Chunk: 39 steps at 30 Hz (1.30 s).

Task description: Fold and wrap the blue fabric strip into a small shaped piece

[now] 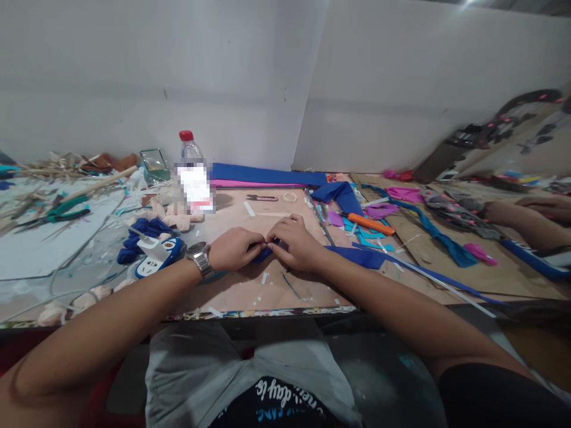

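My left hand [236,247] and right hand [298,242] pinch a narrow royal-blue fabric strip [262,255] between them, apparently folding it; the next move likely needs steady pressure

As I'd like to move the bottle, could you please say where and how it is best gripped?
Probably by the neck, below the red cap, from above: the bottle stands upright, its top clear, while a bright screen hides its lower front.
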Available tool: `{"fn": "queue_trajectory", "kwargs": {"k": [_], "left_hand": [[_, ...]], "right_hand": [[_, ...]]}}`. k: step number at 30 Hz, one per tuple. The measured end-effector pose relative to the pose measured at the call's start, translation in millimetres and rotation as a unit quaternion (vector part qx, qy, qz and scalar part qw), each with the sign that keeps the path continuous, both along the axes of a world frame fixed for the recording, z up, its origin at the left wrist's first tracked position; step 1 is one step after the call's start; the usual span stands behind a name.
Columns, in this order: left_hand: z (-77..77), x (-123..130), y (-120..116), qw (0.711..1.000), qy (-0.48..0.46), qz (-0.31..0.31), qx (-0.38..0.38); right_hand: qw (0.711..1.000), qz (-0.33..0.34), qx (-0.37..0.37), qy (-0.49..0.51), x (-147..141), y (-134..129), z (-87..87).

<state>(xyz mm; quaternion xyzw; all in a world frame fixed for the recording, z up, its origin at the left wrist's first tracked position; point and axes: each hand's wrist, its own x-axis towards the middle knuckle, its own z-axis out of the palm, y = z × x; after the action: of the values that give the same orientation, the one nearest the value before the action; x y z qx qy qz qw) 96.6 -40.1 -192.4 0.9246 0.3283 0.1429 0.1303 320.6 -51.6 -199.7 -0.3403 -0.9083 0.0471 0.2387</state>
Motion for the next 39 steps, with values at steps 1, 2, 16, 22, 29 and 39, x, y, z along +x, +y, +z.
{"fn": "queue_trajectory", "kwargs": {"k": [1, 2, 16, 22, 29, 39], "left_hand": [[-0.1, 0.0, 0.1, 1.000, 0.001, 0.001, -0.002], [-0.4, 0.0, 0.0, 1.000, 0.001, 0.002, -0.005], [2.0, 0.3, -2.6, 1.000, -0.017, -0.003, -0.014], [3.8, -0.1, -2.7, 0.999, -0.025, -0.002, -0.029], [1.0, -0.5, -2.4, 0.999, -0.031, -0.005, -0.013], [1.6, -1.8, -3.6, 0.999, -0.031, -0.007, -0.022]], "right_hand": [[1.000, 0.000, 0.001, -0.001, 0.0, 0.0, -0.2], [1.000, 0.000, 0.002, -0.004, -0.1, -0.2, -0.1], [1.000, -0.004, -0.025, -0.011, -1.1, -3.5, 5.2], [1.000, 0.007, -0.008, -0.006, 0.3, 0.0, 0.9], [1.000, -0.001, -0.005, -0.002, -0.1, -2.7, 4.1], [1.000, -0.005, -0.017, -0.001, -1.1, -1.8, 2.8]]}}
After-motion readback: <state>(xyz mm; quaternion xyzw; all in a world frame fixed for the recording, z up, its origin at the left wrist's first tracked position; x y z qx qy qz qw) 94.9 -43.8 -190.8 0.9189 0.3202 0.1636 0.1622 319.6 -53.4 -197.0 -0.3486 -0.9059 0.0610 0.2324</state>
